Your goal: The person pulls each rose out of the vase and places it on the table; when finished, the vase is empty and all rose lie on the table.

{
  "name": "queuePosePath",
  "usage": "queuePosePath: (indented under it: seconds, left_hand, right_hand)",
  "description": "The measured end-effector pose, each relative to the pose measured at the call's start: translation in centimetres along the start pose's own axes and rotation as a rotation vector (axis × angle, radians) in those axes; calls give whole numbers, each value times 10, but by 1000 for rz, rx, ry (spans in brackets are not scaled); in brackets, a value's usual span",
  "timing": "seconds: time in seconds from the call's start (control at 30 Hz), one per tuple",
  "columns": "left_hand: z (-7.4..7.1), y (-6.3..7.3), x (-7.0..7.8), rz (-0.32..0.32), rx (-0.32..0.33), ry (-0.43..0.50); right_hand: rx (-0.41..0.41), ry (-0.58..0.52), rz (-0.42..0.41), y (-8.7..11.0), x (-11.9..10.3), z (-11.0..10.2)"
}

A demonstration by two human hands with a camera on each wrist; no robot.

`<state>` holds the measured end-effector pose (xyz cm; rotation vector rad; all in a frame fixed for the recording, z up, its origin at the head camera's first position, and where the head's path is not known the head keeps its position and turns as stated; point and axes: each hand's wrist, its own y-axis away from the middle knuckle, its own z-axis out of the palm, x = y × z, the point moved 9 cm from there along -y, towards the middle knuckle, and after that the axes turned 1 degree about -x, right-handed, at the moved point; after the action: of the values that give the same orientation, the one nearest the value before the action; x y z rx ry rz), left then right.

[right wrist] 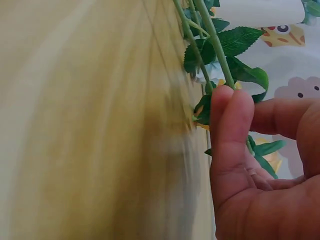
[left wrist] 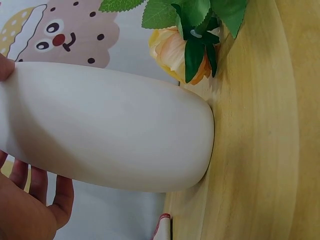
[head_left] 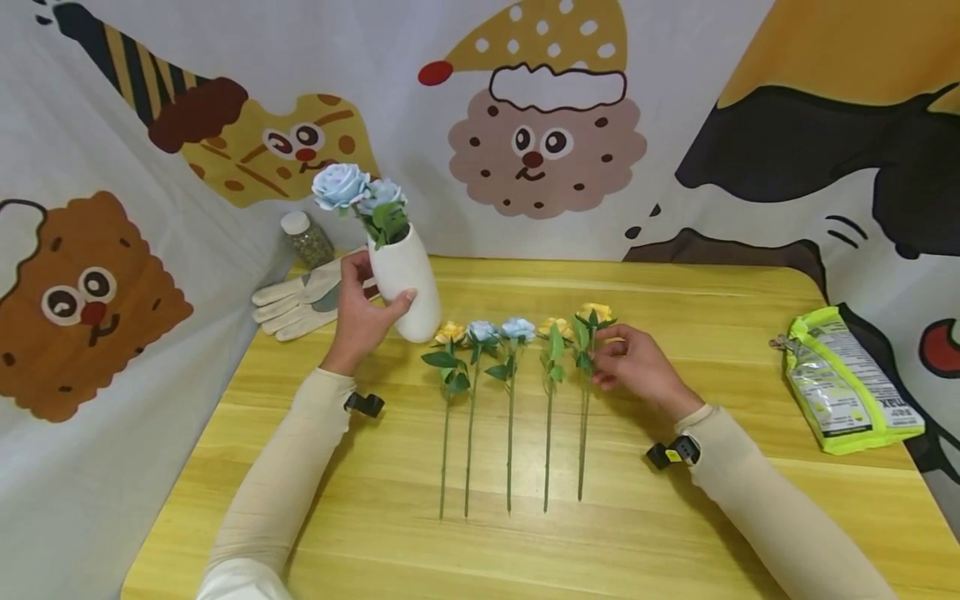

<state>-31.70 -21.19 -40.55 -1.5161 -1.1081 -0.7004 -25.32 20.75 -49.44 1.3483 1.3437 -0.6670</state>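
1. Nearest are two beige sleeves [head_left: 288, 467], each with a small black camera [head_left: 365, 406] at the wrist, over a yellow wooden table [head_left: 390, 542].
2. Four roses [head_left: 517, 330] lie side by side on the table, stems pointing toward the person: from the left, yellow, blue, blue, yellow.
3. Just right of them is another yellow rose [head_left: 596, 313]. The right hand [head_left: 633, 364] pinches its stem between thumb and fingertips, below the bloom.
4. Well apart at the table's right lies a green and silver bag [head_left: 851, 379].
5. The left hand [head_left: 365, 315] grips a white vase [head_left: 408, 287], thumb on one side, fingers around the other. The vase leans to the left; whether its base touches the table I cannot tell. Two blue roses [head_left: 341, 185] stand in it.
6. Behind the left hand lies a pale glove [head_left: 300, 304], near a white-lidded jar [head_left: 309, 243].
7. Farthest hangs a cloth [head_left: 408, 50] printed with cartoon biscuits.
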Motion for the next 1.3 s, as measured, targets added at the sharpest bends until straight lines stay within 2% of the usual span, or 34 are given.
queuePosePath:
  seconds: [0.23,0.63,0.97,1.13,1.3]
  left_hand:
    - [-2,1,-3,-17,8,-12]
    - [0,2,-7,-48,3,-18]
    - [-1,2,-3,-14,-2,7]
    - [-1,2,-2,-14,-4,3]
    - [-1,1,-3,-12,-4,0]
  right_hand:
    - [-80,-36,38,4,13,12]
    - [-111,-18,19,-1,13,28]
    - [-3,80,7,2,3,16]
    - [47,142,-61,4,-11,5]
    - [78,156,-107,3,-27,1]
